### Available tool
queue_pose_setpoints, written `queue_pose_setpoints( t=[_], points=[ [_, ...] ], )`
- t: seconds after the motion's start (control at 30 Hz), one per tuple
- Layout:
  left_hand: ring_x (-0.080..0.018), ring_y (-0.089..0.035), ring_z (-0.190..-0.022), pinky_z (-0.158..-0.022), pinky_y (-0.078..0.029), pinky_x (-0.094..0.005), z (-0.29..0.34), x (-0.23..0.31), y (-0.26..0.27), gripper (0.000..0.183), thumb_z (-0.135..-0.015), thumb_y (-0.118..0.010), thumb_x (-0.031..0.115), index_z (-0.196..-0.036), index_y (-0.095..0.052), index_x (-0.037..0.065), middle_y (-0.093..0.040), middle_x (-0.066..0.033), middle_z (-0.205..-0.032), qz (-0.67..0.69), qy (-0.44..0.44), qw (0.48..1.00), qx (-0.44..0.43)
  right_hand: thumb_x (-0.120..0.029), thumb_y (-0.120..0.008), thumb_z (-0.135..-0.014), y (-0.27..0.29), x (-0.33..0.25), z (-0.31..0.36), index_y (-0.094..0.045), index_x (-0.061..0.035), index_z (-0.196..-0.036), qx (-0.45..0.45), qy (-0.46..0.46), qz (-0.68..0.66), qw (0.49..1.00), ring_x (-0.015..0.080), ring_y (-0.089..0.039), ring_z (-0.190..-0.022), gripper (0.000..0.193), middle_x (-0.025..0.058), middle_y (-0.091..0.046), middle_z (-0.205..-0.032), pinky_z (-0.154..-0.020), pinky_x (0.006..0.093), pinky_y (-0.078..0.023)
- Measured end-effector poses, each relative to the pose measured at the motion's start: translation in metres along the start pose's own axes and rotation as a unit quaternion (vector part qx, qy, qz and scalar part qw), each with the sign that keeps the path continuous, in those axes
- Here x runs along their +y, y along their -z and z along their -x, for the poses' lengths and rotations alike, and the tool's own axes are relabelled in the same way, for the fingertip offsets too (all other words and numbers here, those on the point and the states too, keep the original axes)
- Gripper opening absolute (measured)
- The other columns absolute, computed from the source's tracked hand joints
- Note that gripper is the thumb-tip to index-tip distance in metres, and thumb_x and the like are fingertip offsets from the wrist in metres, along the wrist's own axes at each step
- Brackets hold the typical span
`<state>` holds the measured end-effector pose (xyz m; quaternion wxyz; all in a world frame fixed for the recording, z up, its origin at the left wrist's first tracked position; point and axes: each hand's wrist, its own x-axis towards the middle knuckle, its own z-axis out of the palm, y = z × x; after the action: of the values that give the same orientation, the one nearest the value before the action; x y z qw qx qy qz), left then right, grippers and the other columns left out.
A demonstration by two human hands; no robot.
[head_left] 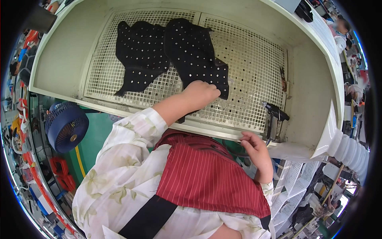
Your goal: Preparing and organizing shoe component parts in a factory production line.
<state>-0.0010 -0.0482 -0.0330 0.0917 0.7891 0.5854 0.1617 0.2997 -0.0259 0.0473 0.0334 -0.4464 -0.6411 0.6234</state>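
Observation:
Two black pieces of fabric-like sheet dotted with small shiny studs lie overlapping in a shallow cream box. The left piece (139, 51) spreads flat over the box's white grid floor. My left hand (201, 95) reaches across to the right piece (191, 51), its fingers curled closed on the lower part; the fingertips are partly hidden. At the box's front edge, my right hand (256, 150) holds nothing, with thumb and fingers apart. Not far above it, a black-handled spray gun (275, 115) rests at the right end of the grid.
The cream box (63, 67) has raised walls around its grid (242, 59). A dark blue fan (67, 126) stands to the left, above red plastic parts (61, 173). A white corrugated hose (350, 153) joins the box at right, near a white perforated rack (292, 187).

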Motion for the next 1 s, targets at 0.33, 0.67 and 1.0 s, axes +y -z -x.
queue_pose_setpoints(
  t=[0.33, 0.67, 1.0],
  points=[
    [-0.0297, -0.045, -0.120, -0.102, -0.034, -0.0406, -0.049, -0.084, 0.085, 0.045, -0.074, -0.048, -0.003, -0.116, -0.057, 0.011, -0.049, -0.0116, -0.129, 0.031, 0.128, 0.971, 0.201, -0.007, -0.058, -0.081, 0.044, 0.009, -0.002, -0.054, 0.0004, -0.110, 0.347, 0.075, 0.409, 0.841, 0.0390, -0.052, -0.101, 0.031, 0.0207, -0.054, -0.109, -0.088, 0.0417, -0.043],
    [-0.0249, -0.045, -0.121, -0.108, -0.014, -0.0583, -0.110, -0.122, 0.087, 0.027, -0.084, -0.059, 0.037, -0.096, -0.064, 0.014, -0.061, -0.0053, -0.110, -0.074, 0.072, 0.991, -0.082, -0.012, -0.065, -0.079, -0.024, -0.018, -0.093, -0.047, 0.0004, -0.122, 0.212, 0.152, 0.256, 0.931, 0.0340, -0.056, -0.103, 0.048, 0.0213, -0.055, -0.114, -0.088, 0.0380, -0.046],
    [-0.0219, -0.056, -0.094, -0.091, -0.036, -0.0445, -0.141, -0.136, 0.022, 0.019, -0.083, -0.059, 0.031, -0.086, -0.063, 0.013, -0.060, -0.0013, -0.089, -0.151, 0.090, 0.981, 0.085, -0.017, -0.061, -0.082, -0.059, -0.052, -0.149, -0.036, -0.0071, -0.132, 0.156, 0.022, 0.226, 0.961, 0.0337, -0.061, -0.075, 0.057, 0.0155, -0.061, -0.085, -0.069, 0.0395, -0.049]
  ],
)
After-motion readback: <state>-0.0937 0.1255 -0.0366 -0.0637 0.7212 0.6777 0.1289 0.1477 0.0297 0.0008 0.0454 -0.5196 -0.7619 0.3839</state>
